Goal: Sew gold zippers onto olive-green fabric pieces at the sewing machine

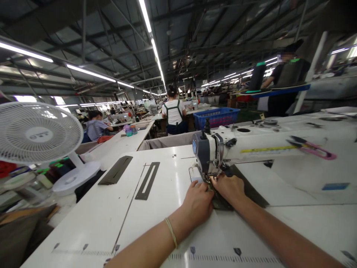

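A dark olive fabric piece (249, 188) lies under the head of a white sewing machine (208, 149), around the needle area. My left hand (198, 201), with a thin band at the wrist, has its fingers curled at the fabric's left edge, just in front of the presser foot. Close beside it, my right hand (229, 188) is closed on the same fabric, its fingertips by the needle. My fingers hide the stitching spot. Left of the machine, a flat dark frame-shaped piece with a long slot (147, 181) and a stack of dark fabric pieces (115, 170) rest on the tabletop.
Pink-handled thread snips (314, 148) and a yellow tape measure (267, 149) are on the machine arm. A white fan (41, 134) stands at left. Ruler marks run along the table's front (212, 257). Beyond are a blue basket (216, 118), thread cones (256, 77) and several people.
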The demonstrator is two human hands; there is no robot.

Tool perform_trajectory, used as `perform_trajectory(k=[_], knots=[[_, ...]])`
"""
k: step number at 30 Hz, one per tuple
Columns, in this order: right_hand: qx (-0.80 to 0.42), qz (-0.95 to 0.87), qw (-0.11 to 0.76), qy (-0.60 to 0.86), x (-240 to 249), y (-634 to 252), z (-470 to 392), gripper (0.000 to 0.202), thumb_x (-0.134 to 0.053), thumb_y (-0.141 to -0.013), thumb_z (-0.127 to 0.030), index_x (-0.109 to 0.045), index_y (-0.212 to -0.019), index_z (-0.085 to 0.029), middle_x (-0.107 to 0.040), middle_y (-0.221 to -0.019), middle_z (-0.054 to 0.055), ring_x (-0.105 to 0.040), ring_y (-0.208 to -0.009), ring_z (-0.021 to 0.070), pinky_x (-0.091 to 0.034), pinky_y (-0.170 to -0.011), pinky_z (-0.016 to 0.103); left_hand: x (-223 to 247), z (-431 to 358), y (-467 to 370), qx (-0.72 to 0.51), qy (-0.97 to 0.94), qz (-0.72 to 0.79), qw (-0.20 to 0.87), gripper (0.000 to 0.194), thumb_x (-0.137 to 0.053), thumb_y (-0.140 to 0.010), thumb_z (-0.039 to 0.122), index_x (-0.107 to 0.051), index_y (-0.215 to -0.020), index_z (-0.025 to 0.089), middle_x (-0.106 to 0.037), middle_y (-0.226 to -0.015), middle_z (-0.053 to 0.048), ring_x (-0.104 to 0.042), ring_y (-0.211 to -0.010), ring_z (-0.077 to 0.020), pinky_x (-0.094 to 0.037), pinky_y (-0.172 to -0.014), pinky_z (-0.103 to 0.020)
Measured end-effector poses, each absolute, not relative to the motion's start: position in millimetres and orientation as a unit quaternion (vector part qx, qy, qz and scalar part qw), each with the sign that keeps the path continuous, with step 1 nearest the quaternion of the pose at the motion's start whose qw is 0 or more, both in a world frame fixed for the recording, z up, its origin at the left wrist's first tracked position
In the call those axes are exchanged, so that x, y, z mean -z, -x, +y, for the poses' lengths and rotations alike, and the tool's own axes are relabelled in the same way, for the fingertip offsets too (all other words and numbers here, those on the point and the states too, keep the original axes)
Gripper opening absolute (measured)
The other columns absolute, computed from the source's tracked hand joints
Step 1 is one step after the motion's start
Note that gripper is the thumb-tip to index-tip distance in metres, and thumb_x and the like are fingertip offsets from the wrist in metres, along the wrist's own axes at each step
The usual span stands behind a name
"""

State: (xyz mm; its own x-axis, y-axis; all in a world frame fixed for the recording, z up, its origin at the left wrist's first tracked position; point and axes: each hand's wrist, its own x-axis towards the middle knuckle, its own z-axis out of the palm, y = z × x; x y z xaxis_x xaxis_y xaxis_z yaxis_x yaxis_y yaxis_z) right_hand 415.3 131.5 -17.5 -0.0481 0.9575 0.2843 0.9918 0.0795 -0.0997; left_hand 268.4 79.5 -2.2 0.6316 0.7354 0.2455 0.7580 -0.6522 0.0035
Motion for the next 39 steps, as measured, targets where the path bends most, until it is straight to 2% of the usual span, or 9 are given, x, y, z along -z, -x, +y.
perform_trajectory(k=[3, 6, 8, 11, 19, 28, 33, 36, 39], knots=[[0.060, -0.749, 0.160, 0.640, 14, -423, 117, 0.036, -0.041, -0.094, -0.031, -0.068, -0.080, -0.010, -0.067, -0.072, 0.013, -0.065, -0.067, 0.0220, -0.053, -0.062, 0.038, 6, 78, -266, 0.134, 0.896, -0.421, 0.039, 0.024, -0.054, -0.082, 0.021, -0.061, -0.104, 0.015, -0.061, -0.102, -0.010, -0.057, -0.099, -0.0222, -0.038, -0.103, -0.043], [0.059, -0.836, 0.187, 0.513, 19, -444, 92, 0.028, -0.053, -0.087, -0.038, -0.069, -0.099, -0.019, -0.069, -0.101, 0.011, -0.065, -0.094, 0.0218, -0.052, -0.081, 0.036, 11, 74, -265, 0.175, 0.884, -0.433, 0.016, 0.026, -0.054, -0.082, 0.018, -0.060, -0.107, 0.016, -0.062, -0.106, -0.008, -0.057, -0.102, -0.0208, -0.040, -0.101, -0.040], [0.082, -0.890, 0.232, 0.384, 28, -459, 78, 0.044, -0.062, -0.079, -0.044, -0.064, -0.115, -0.019, -0.064, -0.118, 0.012, -0.060, -0.108, 0.0247, -0.050, -0.090, 0.039, 14, 72, -266, 0.197, 0.878, -0.437, -0.005, 0.021, -0.055, -0.081, 0.015, -0.061, -0.102, 0.015, -0.064, -0.103, -0.007, -0.059, -0.099, -0.0205, -0.043, -0.098, -0.039], [0.120, -0.903, 0.290, 0.293, 39, -470, 69, 0.039, -0.057, -0.084, -0.031, -0.061, -0.119, -0.014, -0.064, -0.117, 0.013, -0.061, -0.106, 0.0240, -0.052, -0.089, 0.039, 17, 71, -269, 0.206, 0.882, -0.424, -0.011, 0.014, -0.054, -0.085, 0.012, -0.064, -0.093, 0.015, -0.068, -0.097, -0.006, -0.062, -0.096, -0.0204, -0.047, -0.092, -0.037], [0.178, -0.886, 0.328, 0.276, 37, -460, 73, 0.034, -0.043, -0.081, -0.010, -0.065, -0.108, -0.009, -0.069, -0.106, 0.011, -0.066, -0.095, 0.0213, -0.056, -0.081, 0.034, 25, 79, -266, 0.245, 0.901, -0.357, 0.023, 0.021, -0.060, -0.081, 0.007, -0.064, -0.101, 0.012, -0.067, -0.109, -0.008, -0.062, -0.102, -0.0222, -0.048, -0.096, -0.036], [0.087, -0.885, 0.335, 0.311, 30, -453, 84, 0.036, -0.042, -0.079, -0.007, -0.065, -0.106, -0.008, -0.069, -0.104, 0.014, -0.064, -0.095, 0.0227, -0.054, -0.084, 0.039, 18, 95, -264, 0.262, 0.907, -0.326, 0.038, 0.022, -0.046, -0.089, 0.009, -0.064, -0.101, 0.013, -0.067, -0.099, -0.011, -0.063, -0.094, -0.0227, -0.054, -0.087, -0.039], [0.097, -0.887, 0.324, 0.316, 35, -452, 92, 0.038, -0.040, -0.079, -0.005, -0.065, -0.108, -0.006, -0.067, -0.109, 0.014, -0.064, -0.097, 0.0238, -0.054, -0.085, 0.041, 15, 99, -263, 0.238, 0.896, -0.375, 0.015, 0.024, -0.045, -0.088, 0.009, -0.065, -0.099, 0.015, -0.064, -0.095, -0.010, -0.061, -0.087, -0.0216, -0.056, -0.078, -0.036], [0.099, -0.885, 0.327, 0.316, 38, -454, 92, 0.036, -0.041, -0.082, -0.007, -0.065, -0.108, -0.008, -0.068, -0.109, 0.014, -0.064, -0.098, 0.0223, -0.054, -0.087, 0.038, 13, 95, -261, 0.232, 0.890, -0.392, -0.013, 0.022, -0.049, -0.086, 0.010, -0.065, -0.100, 0.016, -0.062, -0.100, -0.009, -0.062, -0.090, -0.0207, -0.055, -0.080, -0.033], [0.106, -0.881, 0.336, 0.316, 36, -457, 89, 0.034, -0.042, -0.085, -0.011, -0.065, -0.109, -0.012, -0.068, -0.109, 0.011, -0.065, -0.097, 0.0198, -0.055, -0.085, 0.034, 16, 86, -259, 0.243, 0.885, -0.398, 0.007, 0.023, -0.053, -0.085, 0.011, -0.062, -0.105, 0.016, -0.063, -0.110, -0.010, -0.061, -0.101, -0.0225, -0.051, -0.093, -0.039]])
